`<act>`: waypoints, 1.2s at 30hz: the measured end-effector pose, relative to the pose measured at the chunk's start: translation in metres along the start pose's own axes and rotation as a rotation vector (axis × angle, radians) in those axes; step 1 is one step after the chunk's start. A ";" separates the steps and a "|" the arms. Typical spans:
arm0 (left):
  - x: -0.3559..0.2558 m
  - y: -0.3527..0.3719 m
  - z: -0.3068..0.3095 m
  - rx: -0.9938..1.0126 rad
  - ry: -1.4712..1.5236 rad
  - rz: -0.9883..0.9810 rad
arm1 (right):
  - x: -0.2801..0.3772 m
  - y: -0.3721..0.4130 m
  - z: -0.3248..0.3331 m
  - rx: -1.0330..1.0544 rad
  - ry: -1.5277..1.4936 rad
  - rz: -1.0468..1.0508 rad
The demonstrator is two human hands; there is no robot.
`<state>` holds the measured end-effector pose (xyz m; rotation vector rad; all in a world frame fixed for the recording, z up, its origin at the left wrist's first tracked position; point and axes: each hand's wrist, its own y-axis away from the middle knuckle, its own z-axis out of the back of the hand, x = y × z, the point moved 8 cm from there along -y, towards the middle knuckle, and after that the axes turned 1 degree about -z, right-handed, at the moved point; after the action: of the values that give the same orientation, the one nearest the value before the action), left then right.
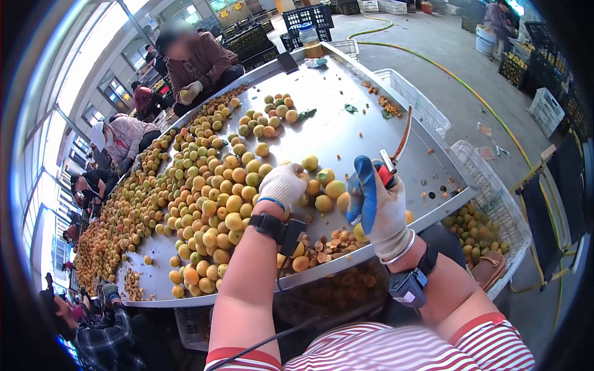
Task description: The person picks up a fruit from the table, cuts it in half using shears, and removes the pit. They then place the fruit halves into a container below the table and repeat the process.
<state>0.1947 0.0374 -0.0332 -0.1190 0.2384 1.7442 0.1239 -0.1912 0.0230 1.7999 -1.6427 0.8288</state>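
My left hand (281,187), in a white knit glove, reaches into the heap of yellow-orange fruit (232,204), which look like persimmons. Its fingers are curled down among the fruit, and what they grip is hidden. Raised over the table's near side, my right hand (380,207) wears a white glove with blue-coated fingers. It is closed around the red handle of a curved-blade knife (403,139) with a metal collar, blade pointing up. Several loose fruit (325,203) lie between my hands. Below them are brown trimmings (337,246) by the table's near edge.
The metal table (334,99) has a raised rim and drain holes at the right. A white crate (489,167) with fruit stands beside it. Across the table sits a person (198,65) in gloves; others line the left side. A hose (458,77) crosses the floor.
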 end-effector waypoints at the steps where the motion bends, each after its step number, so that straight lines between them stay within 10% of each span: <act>1: 0.001 0.001 -0.002 0.013 0.041 -0.018 | -0.002 0.000 0.001 0.000 0.000 0.000; 7: 0.011 0.044 0.027 -0.138 0.391 0.023 | -0.016 -0.001 0.004 0.049 0.041 -0.064; 15: 0.002 0.157 0.043 0.179 1.933 -0.149 | -0.032 0.032 -0.038 0.467 0.144 -0.327; 21: -0.013 0.192 0.048 0.319 1.992 -0.123 | -0.028 0.059 -0.053 0.630 0.328 -0.185; 36: -0.010 0.216 0.074 -0.111 1.476 -0.397 | -0.020 0.082 -0.071 0.732 0.644 -0.001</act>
<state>-0.0112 0.0081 0.0608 -1.4320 1.0823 0.9725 0.0356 -0.1321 0.0536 1.6659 -0.9651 1.9452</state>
